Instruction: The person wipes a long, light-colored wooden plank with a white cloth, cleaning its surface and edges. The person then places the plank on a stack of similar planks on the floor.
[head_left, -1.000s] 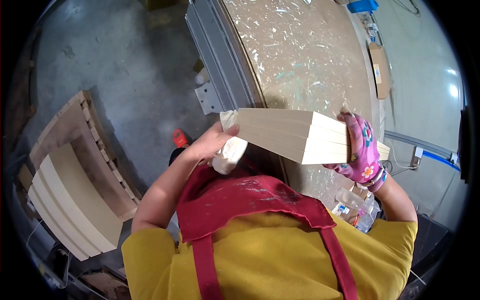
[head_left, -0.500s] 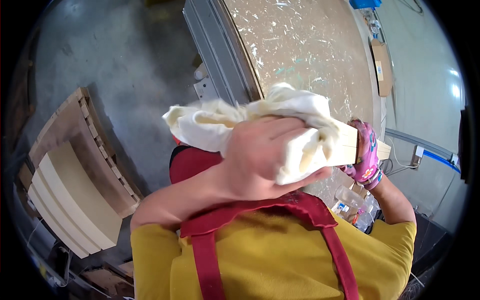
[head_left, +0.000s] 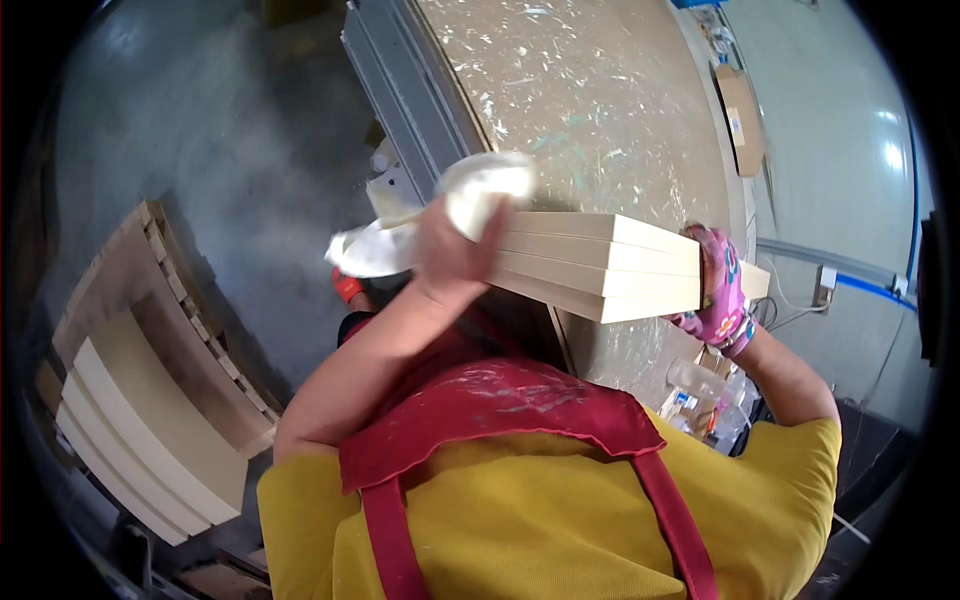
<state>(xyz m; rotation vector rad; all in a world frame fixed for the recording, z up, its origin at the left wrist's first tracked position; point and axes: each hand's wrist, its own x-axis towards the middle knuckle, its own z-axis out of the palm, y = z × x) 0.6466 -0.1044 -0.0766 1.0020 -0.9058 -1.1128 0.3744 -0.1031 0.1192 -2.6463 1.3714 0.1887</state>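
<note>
A stack of several pale cream boards [head_left: 560,255] lies crosswise in front of me, its left part over the edge of the worktable. My left hand [head_left: 452,250], bare and blurred by motion, is closed on a crumpled white cloth [head_left: 490,185] at the stack's left part. One tail of the cloth hangs out to the left. My right hand [head_left: 728,290], in a pink flowered glove, is wrapped round the stack near its right end. A short piece of the boards sticks out beyond it. The fingers under the boards are hidden.
Pale flecks and shavings litter the brown worktable [head_left: 600,110], which has a grey ribbed side [head_left: 415,95]. On the floor at left, a wooden pallet [head_left: 190,330] carries more cream boards [head_left: 165,430]. Cardboard [head_left: 740,120] lies along the far right edge; clear plastic containers [head_left: 700,380] stand nearer.
My left hand and the cloth have moved left along the boards, so the middle of the stack now shows. The right hand keeps its grip near the right end.
</note>
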